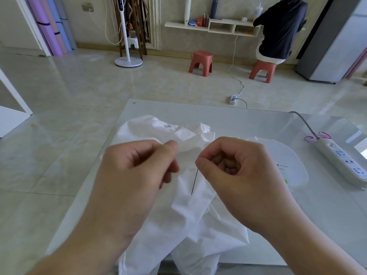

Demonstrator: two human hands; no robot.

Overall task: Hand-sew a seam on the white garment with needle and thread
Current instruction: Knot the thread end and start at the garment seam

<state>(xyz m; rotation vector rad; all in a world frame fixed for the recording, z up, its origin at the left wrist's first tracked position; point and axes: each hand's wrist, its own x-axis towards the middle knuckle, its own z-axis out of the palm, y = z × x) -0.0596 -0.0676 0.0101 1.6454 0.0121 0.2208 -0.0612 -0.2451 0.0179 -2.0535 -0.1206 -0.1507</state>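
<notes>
On the pale glass table (238, 124) lies the white garment (190, 225), bunched up at the far end and trailing toward the near edge between both arms, so most of the cloth is just slack weight hanging off the work. My left hand (139, 171) has its fingers curled in and pinches a fold of the fabric up near the thumb tip, lifting that bit off the table. The right hand (244, 175) is curled too, thumb pressed to forefinger on the top of the needle (195, 181), which points down and a little toward me over the cloth. I honestly can't make out the thread at this size, so no idea how much is left on it. Off to the right there's a white power strip (343, 161) with a grey cord, well clear of the sewing, and a round clear patch on the table just beside the right hand with a couple of thin dark lines on it, maybe spare needles, can't tell. Looks to me like a stitch is mid-way: best bet is keeping the left pinch close to where the point goes in so the fabric stays taut, taking a small even bite, and pulling straight so nothing puckers.
</notes>
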